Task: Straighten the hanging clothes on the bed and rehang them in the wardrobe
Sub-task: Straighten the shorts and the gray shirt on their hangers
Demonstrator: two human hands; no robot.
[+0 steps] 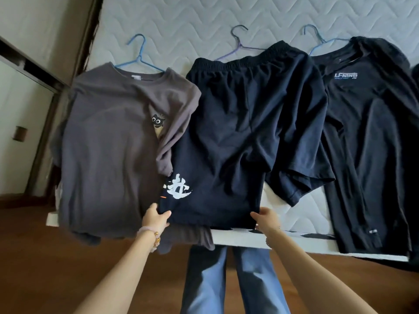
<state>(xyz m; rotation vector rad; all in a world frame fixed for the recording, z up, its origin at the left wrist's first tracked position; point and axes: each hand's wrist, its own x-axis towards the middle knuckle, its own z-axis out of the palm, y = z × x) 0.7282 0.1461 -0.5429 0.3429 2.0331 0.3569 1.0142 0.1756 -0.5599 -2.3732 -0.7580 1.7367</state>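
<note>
- left grip (156, 219) pinches the near hem corner of the navy shorts (238, 132). Thumb on top, fingers curled under the cloth.
- right grip (265, 219) pinches the other corner of the same leg hem. The hem runs taut between the two grips, probably to pull that leg flat.
- The shorts lie on the mattress (204, 19), stretching away from both grips. Their waistband is at the far end on a purple hanger (240, 45), and a white brush-character print (179, 186) sits just beyond the left grip.
- The other shorts leg, beyond the right grip, is still bunched and skewed, so it likely needs smoothing too.
- In the way: a grey T-shirt (108, 143) on a blue hanger (139, 57), outboard of the left grip. It overlaps the shorts, with its sleeve against the held leg and its hem showing under it.
- Outboard of the right grip, well apart, is a black long-sleeve top (371, 143) on a second blue hanger (317, 41); it hangs over the bed edge.
- A dark-framed panel (27, 98) is far outboard of the left grip, possibly the wardrobe; cannot tell.
</note>
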